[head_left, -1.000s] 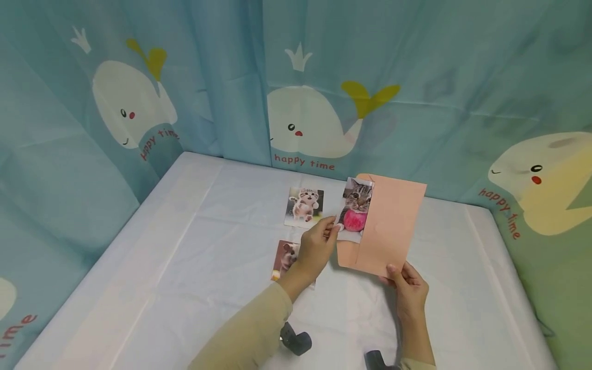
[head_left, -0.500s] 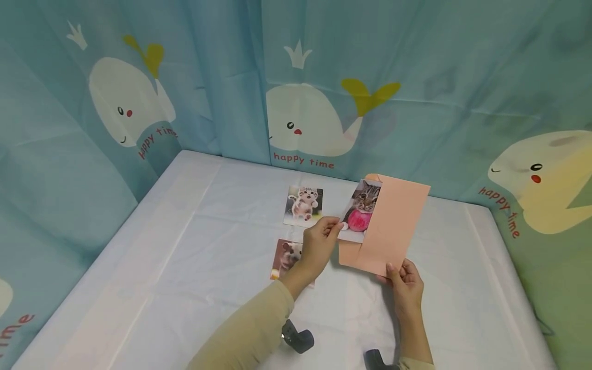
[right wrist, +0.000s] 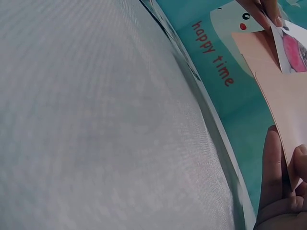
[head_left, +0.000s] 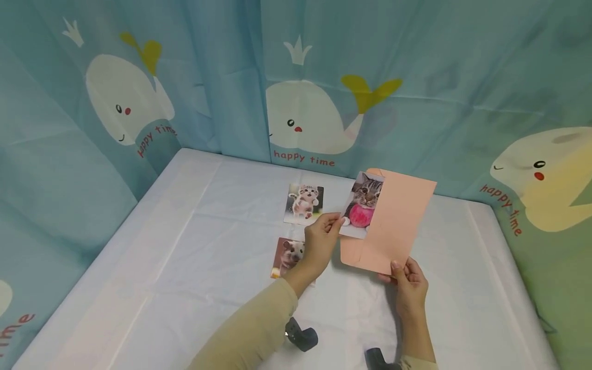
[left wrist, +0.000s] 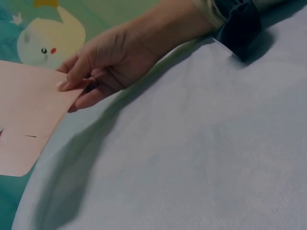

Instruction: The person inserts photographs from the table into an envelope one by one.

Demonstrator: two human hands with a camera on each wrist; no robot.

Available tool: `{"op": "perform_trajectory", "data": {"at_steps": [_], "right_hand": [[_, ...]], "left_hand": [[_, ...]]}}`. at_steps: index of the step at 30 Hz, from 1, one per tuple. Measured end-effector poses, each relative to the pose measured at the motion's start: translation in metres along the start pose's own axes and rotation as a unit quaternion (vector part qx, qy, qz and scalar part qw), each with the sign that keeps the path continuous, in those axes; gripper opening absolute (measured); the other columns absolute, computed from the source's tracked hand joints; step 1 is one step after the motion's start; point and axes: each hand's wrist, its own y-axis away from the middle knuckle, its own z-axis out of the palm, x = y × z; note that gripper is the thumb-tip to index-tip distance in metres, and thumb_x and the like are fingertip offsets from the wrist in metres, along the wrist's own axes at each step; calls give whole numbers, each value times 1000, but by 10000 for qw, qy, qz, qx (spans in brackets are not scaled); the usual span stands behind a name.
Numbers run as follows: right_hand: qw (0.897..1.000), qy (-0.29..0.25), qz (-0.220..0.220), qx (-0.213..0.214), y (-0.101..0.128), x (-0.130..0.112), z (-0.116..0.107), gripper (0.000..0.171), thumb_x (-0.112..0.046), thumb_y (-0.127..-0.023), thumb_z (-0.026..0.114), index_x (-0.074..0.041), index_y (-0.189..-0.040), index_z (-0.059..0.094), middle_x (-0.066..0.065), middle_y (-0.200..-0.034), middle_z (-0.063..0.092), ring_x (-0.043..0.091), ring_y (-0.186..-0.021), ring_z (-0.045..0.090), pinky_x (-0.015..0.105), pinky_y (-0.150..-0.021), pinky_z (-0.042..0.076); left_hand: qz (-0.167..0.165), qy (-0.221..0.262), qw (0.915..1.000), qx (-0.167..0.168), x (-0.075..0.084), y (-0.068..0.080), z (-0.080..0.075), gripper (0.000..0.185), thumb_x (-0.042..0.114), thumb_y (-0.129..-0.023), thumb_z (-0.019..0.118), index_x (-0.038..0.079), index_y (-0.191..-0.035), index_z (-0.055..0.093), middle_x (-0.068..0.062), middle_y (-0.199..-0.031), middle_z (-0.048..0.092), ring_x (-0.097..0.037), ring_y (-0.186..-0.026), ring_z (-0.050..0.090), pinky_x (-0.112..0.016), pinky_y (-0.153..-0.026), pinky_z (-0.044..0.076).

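Two hands work above the white surface (head_left: 194, 267). The left hand (head_left: 319, 241) pinches the lower corner of a cat photo (head_left: 363, 205) between thumb and fingertips, while the right hand (head_left: 409, 285) holds a peach envelope (head_left: 398, 221) by its near bottom corner, thumb on the front and fingers curled behind. Both are lifted clear of the surface, the photo partly tucked behind the envelope's left edge. Compared with a second ago, the envelope is tipped a little further to the right and sits slightly higher, and the photo has slid deeper, so less of its right side shows. That suggests the photo is going into the envelope, with most of it not yet inside. A kitten photo (head_left: 303, 204) and another animal photo (head_left: 288, 254) lie flat nearby.
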Motion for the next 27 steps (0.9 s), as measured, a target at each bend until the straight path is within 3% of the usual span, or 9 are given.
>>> {"op": "perform_trajectory", "data": {"at_steps": [7, 14, 18, 21, 27], "right_hand": [[9996, -275, 19, -49, 0, -1, -1, 23, 10, -90, 55, -6, -102, 66, 4, -81, 70, 14, -67, 69, 28, -56, 56], [9985, -459, -75, -281, 2, -1, -1, 25, 13, -90, 52, -3, -103, 65, 6, -83, 71, 15, -68, 69, 28, -56, 56], [9984, -415, -104, -367, 2, -2, -1, 24, 12, -90, 53, -3, -104, 66, 5, -83, 71, 15, -68, 69, 27, -56, 56], [9980, -430, -147, -428, 3, -2, -1, 24, 12, -90, 52, -2, -105, 65, 5, -83, 71, 15, -68, 69, 27, -57, 56], [9975, -514, -211, -428, 2, -1, -1, 26, 14, -90, 51, -2, -104, 66, 6, -82, 71, 15, -68, 69, 28, -56, 56]], "left_hand": [[-116, 75, 9999, 66, 4, 0, 9, 17, 6, -89, 64, -7, -99, 66, -20, -89, 71, -28, -74, 70, -21, -58, 55], [-268, -157, 9995, -69, 7, 3, 12, 18, 10, -90, 63, -5, -100, 66, -17, -91, 72, -25, -76, 70, -12, -54, 49], [-88, -118, 9999, -64, 6, 4, 15, 18, 8, -90, 63, -7, -99, 66, -18, -89, 71, -26, -73, 69, -13, -54, 49], [5, -108, 9999, -51, 6, 5, 18, 17, 8, -90, 63, -7, -99, 66, -17, -86, 71, -22, -67, 67, -14, -52, 49], [-237, -108, 9996, -114, 9, 5, 22, 17, 10, -90, 63, -4, -99, 67, -15, -85, 71, -8, -66, 59, -13, -53, 47]]}}
